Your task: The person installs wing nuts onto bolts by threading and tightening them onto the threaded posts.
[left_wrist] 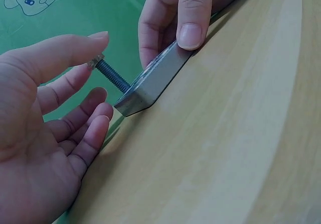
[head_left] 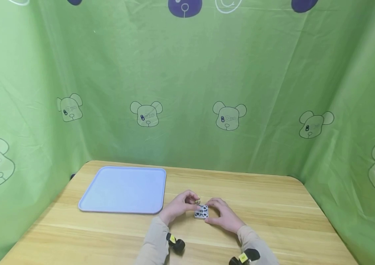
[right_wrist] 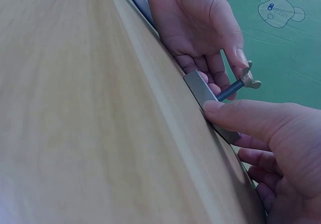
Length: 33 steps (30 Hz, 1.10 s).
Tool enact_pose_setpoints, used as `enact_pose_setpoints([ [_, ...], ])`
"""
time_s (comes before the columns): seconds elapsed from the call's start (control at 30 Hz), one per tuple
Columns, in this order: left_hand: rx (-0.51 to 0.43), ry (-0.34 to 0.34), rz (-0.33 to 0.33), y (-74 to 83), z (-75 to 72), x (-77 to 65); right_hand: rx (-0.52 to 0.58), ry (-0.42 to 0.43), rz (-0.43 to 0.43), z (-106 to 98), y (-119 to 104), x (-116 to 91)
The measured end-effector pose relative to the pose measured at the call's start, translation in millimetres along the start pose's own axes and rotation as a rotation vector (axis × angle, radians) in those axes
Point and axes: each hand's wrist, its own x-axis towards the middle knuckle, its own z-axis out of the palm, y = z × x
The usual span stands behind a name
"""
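A small square grey metal block [head_left: 201,217] with several round holes in its top lies on the wooden table. From its left part a threaded bolt [left_wrist: 113,75] rises upright, topped by a brass-coloured wing nut [right_wrist: 248,78]. My left hand [head_left: 179,207] pinches the wing nut between thumb and forefinger, its other fingers loosely curled beside the block. On the opposite side, my right hand [head_left: 224,218] grips the block's edges, thumb on the near face and fingers around the far one.
A pale blue-lilac tray [head_left: 124,189] lies on the table [head_left: 266,198] at the back left. Green curtains [head_left: 187,66] printed with bear heads hang behind the table and along both sides. Black wrist cameras [head_left: 178,246] sit on both sleeves.
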Motion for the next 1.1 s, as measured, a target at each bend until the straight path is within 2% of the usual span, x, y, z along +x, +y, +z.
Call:
enact_pose_setpoints([
  [0.73,0.052,-0.001,0.025,-0.3,1.0,-1.0,0.012,0.002,0.006,-0.1,-0.5,0.6],
  [1.1,0.044,-0.021,-0.005,1.9,1.3,-1.6,0.009,-0.009,0.022,-1.2,-3.5,-0.2],
])
